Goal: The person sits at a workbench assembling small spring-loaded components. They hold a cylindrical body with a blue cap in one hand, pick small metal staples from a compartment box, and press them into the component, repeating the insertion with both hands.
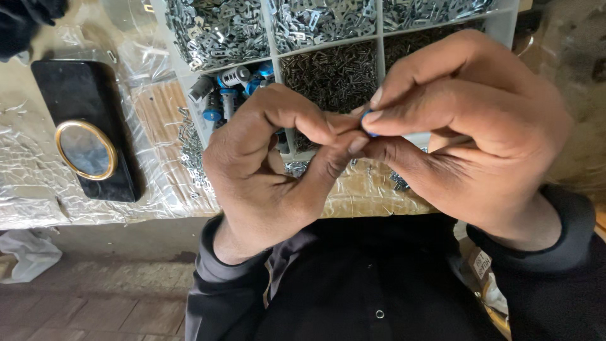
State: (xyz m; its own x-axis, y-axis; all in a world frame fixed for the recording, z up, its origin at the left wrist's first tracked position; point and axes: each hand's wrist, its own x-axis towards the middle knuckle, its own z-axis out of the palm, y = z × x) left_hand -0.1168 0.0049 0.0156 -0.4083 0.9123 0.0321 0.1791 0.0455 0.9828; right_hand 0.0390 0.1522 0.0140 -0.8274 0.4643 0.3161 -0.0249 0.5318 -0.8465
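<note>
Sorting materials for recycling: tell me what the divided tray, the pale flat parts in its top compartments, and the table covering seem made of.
Divided tray: likely plastic, with pale, slightly translucent walls. Pale flat parts: probably stamped metal, silver-grey with bright glints. Table covering: thin clear plastic film, crinkled and shiny. The small blue piece between the fingers is too hidden to judge.

Both hands are meeting fingertip to fingertip in front of the chest, the left hand point(265, 170) curling its fingers inward with thumb extended, the right hand point(461, 126) arching over with index and thumb pinching, apparently closed tight, dark sleeves covering both wrists.
</note>
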